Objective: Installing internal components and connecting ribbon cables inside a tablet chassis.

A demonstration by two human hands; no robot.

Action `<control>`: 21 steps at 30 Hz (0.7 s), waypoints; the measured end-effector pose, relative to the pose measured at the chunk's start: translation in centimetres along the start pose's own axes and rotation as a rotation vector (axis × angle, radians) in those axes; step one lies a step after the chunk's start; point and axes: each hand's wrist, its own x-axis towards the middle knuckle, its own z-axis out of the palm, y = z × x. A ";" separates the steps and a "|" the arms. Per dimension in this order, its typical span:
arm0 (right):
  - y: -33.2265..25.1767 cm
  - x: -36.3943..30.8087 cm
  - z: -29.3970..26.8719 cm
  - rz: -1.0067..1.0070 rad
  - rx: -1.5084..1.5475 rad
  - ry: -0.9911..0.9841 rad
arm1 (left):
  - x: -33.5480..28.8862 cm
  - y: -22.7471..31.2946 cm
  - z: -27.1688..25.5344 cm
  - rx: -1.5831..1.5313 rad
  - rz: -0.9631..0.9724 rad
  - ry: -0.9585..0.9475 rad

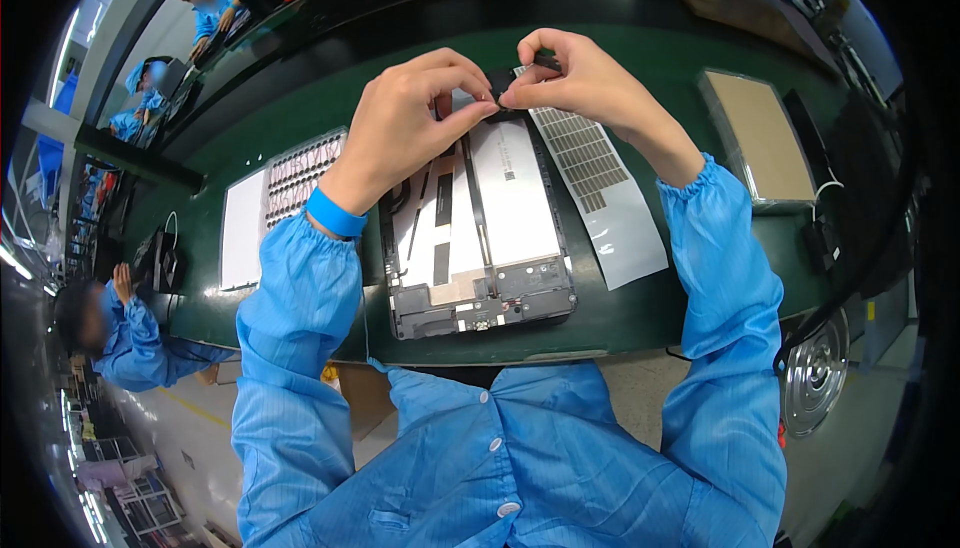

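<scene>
An opened tablet [515, 213] lies on the green bench in front of me. Its silver inner plates, black strips and dark lower boards are exposed. Over its far end my left hand [405, 118] pinches thumb and forefinger together, with a blue band round the wrist. Meeting it there, the thumb and a finger of my right hand [580, 83] are also closed. What sits between the fingertips is too small and covered to name. A dark piece shows by the right hand's curled fingers. Beneath the right wrist lies a pale sheet of grey rectangular stickers [635, 243].
To the left sit a tray of small parts with reddish wires [300, 173] and a white sheet [243, 233]. A brown-topped flat box [765, 143] stands at the right, beside a black device with a cable. Co-workers in blue sit at the left. A round metal stool [818, 373] stands below right.
</scene>
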 end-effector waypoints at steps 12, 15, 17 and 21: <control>3.6 1.1 0.1 -0.071 -0.185 0.048 | -0.1 -0.3 1.8 -0.048 -0.137 -0.037; 3.8 0.9 0.3 -0.061 -0.186 0.034 | 0.1 -0.4 1.9 -0.061 -0.108 -0.026; 3.3 0.7 0.0 0.012 -0.181 0.000 | 0.0 -0.8 2.1 -0.085 -0.113 -0.024; 3.3 0.9 -0.2 0.011 -0.192 -0.019 | 0.0 -1.0 2.2 -0.155 -0.133 -0.035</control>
